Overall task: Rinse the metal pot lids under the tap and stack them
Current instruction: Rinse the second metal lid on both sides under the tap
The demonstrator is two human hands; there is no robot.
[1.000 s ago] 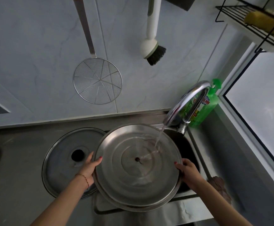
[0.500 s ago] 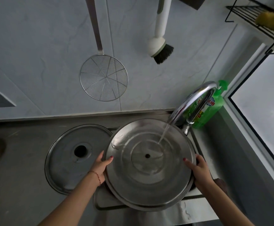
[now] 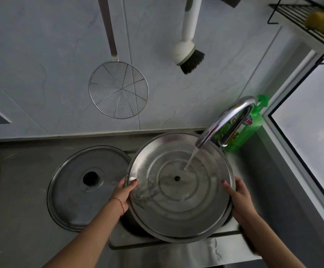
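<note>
Two-handed grip on lid (image 3: 178,202) beneath tap (image 3: 224,120)

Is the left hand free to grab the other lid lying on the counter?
Probably not yet. The left hand is holding the rim of the lid being rinsed, as is the right hand. The other lid lies right beside it, with nothing between.

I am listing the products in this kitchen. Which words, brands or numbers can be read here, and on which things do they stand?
Green bottle, blue patch on its label: two white Chinese characters, the last reads "用"; the first is partly hidden by the tap.
Rest of that label: red and yellow print, too blurred to read.
Lids, brush, skimmer, rack: no text visible.
</note>
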